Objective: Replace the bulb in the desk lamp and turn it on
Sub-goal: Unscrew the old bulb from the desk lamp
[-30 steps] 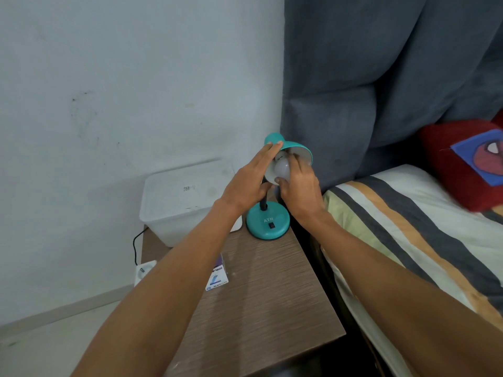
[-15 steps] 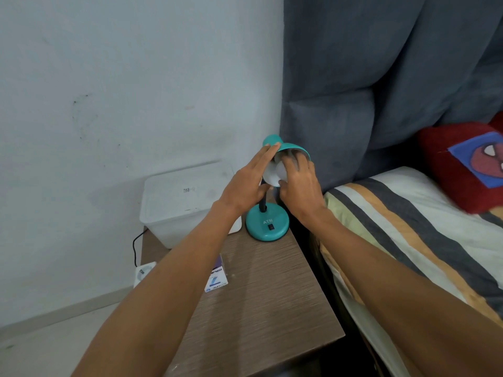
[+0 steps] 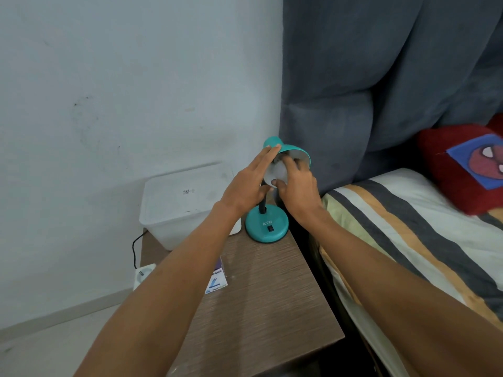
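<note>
A small teal desk lamp stands at the back right corner of the bedside table, its round base (image 3: 266,225) bearing a black switch. Its teal shade (image 3: 295,152) tilts toward me. A white bulb (image 3: 276,172) sits in the shade's mouth. My right hand (image 3: 298,190) grips the bulb with fingers and thumb around it. My left hand (image 3: 249,186) rests flat against the left side of the shade, fingers stretched along its rim, steadying it. The socket is hidden behind the bulb and my fingers.
The wooden bedside table (image 3: 272,308) carries a white plastic box (image 3: 182,202) at the back left and a small bulb carton (image 3: 216,281) under my left forearm. A power strip (image 3: 144,273) with a black cable lies on the floor. A striped bed (image 3: 408,240) is at right.
My right hand's fingers have shifted round the bulb, thumb now lower and fingers higher, as if turning it. The left hand stays on the shade. The lamp has not moved.
</note>
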